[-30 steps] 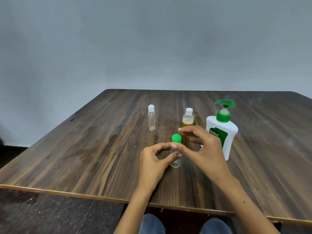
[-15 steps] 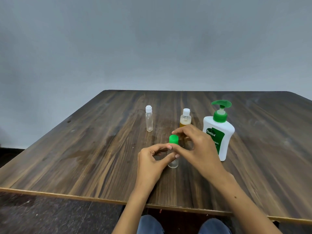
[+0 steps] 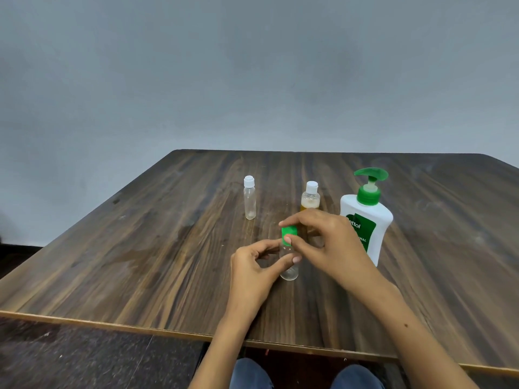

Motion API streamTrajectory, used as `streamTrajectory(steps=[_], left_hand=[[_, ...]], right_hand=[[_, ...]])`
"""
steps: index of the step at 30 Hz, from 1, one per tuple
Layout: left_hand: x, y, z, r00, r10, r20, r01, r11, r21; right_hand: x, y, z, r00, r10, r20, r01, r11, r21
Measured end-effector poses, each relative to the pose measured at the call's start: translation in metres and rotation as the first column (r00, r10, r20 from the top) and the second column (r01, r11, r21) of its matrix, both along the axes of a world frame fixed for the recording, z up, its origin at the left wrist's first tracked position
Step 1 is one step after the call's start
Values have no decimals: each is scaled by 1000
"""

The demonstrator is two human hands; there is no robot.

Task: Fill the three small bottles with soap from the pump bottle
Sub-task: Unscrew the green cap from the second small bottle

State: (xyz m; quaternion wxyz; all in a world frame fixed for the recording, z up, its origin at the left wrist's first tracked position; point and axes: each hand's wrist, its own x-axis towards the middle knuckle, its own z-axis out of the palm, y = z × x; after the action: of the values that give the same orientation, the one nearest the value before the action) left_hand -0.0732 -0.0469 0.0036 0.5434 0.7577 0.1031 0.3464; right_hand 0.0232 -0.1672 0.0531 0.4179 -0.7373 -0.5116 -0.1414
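Observation:
A small clear bottle [image 3: 289,269] stands on the wooden table [image 3: 140,262] near its front. My left hand [image 3: 252,272] pinches the bottle's body. My right hand [image 3: 327,245] grips its green cap [image 3: 289,234] between thumb and fingers. The cap looks tilted on the neck. Behind stands a second small bottle [image 3: 310,196] with a white cap and amber soap in it, partly hidden by my right hand. A third, clear small bottle [image 3: 249,197] with a white cap stands to the left. The white pump bottle [image 3: 366,217] with a green pump head stands at the right.
The table's front edge [image 3: 168,331] runs just before my knees [image 3: 306,373]. A grey wall [image 3: 252,66] rises behind the table. Dark floor shows at the lower left.
My right fingers have turned around the green cap, which now looks tilted. The left hand keeps its hold on the bottle. The other bottles stay put.

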Motion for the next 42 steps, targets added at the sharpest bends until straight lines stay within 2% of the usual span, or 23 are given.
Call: streamTrajectory(steps=[2,5,8,10,13,14,15,17,20,22,27,33,35,36,38,39,40,42], left_hand=[[0,1,-1,1000,9,0,-9,1000,-2],[0,1,-2,1000,0,-19,0,1000,17],[0,1,-2,1000,8,-14,-8,1000,15],[1,0,-1,1000,19,-6,-19,1000,-4],[2,0,0,1000,19,-5,-19,999,-36],[2,0,-1,1000,15,-8,-16,999,-36],[2,1,-1,1000,6,-11,-6,999,-36],[0,1,-1,1000,-18,-12,17,999,-32],[1,1,-2,1000,-11,-2,10,1000,-24],[1,1,-2,1000,-1,-4,1,1000,-27],[1,-1,-1,1000,-3,7,3,999,-46],[-1,-1,1,1000,-20,13,20,1000,11],[-1,0,0,1000,-13,10,12,999,46],[-1,1,-1,1000,-13,9,13,999,53],[-1,1,-2,1000,-11,11,11,999,53],[0,0,-2,1000,-4,12,3,999,50],[0,0,-2,1000,6,12,-7,999,42],[0,0,-1,1000,14,12,-15,1000,25]], right_hand=[[-1,-2,4,999,33,-10,-34,999,-43],[-4,-1,7,984,-100,150,124,980,-158],[-6,3,11,962,-168,215,221,942,-252],[-1,5,15,972,-120,203,180,934,-308],[5,0,22,999,53,9,-47,948,-315],[5,-2,24,997,73,-7,-71,942,-329],[4,-2,26,998,55,24,-42,928,-370],[2,-2,26,986,-43,162,116,872,-476],[-3,3,28,950,-107,295,255,810,-528],[0,4,29,960,-74,269,211,823,-528],[10,3,33,993,77,90,-27,887,-462],[11,1,40,975,220,-22,-202,844,-497],[5,1,41,985,166,49,-113,828,-550],[1,3,42,988,78,134,14,814,-581],[-5,8,42,925,-66,373,293,748,-595],[-7,10,42,893,-75,444,353,730,-586],[-7,12,42,887,-59,457,351,730,-586],[-3,12,45,939,7,343,213,772,-599]])
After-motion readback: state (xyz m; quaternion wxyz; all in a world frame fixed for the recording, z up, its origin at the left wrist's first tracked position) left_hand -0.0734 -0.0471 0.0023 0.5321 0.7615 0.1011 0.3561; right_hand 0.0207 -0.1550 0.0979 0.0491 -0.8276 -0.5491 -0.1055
